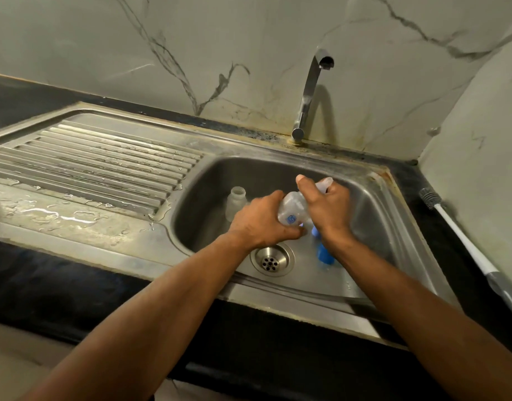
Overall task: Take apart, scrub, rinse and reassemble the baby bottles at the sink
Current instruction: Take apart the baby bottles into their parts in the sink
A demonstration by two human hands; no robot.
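— Where was the bottle just then?

— At the centre of the frame, over the sink [373, 215] basin. The left hand [263, 221] wrapped round the body of the clear bottle [292, 211]; the right hand [325, 209] clenched round its top end, thumb raised. Opposed grips like that suited twisting the top off, I'd judge.

— And the rest?

— A second bottle [236, 202], already topless, stood upright just left of the hands. Blue parts [324, 253] lay on the basin floor lower right of them, near the drain [272, 260]. The brush [463, 241] waited at the right edge, presumably for scrubbing. The tap [309, 94] ran dry.
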